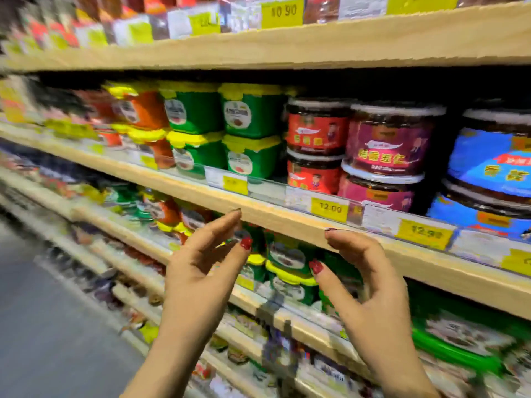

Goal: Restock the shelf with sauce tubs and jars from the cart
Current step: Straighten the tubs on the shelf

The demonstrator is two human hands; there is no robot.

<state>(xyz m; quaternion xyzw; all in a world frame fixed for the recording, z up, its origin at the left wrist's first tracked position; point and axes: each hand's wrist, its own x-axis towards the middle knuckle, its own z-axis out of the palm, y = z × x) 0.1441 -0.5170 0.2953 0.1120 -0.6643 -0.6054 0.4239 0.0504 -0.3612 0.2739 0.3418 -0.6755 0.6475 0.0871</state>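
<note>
My left hand (201,268) and my right hand (362,282) are raised side by side in front of the wooden shelf edge (275,216), fingers spread, nothing in either. Between them, one shelf lower, stand green tubs with yellow lids (287,265). On the shelf above the edge are stacked green tubs (253,133), orange-red tubs (143,116), round red-label jars (316,133), purple-label jars (388,145) and blue-label jars (494,165). The cart is out of view. The picture is blurred at the left.
Yellow price tags (330,208) line the shelf fronts. A higher shelf (316,41) holds packets. Lower shelves (258,340) carry small jars and flat green-rimmed packs (459,340). Grey aisle floor (43,326) lies at the lower left.
</note>
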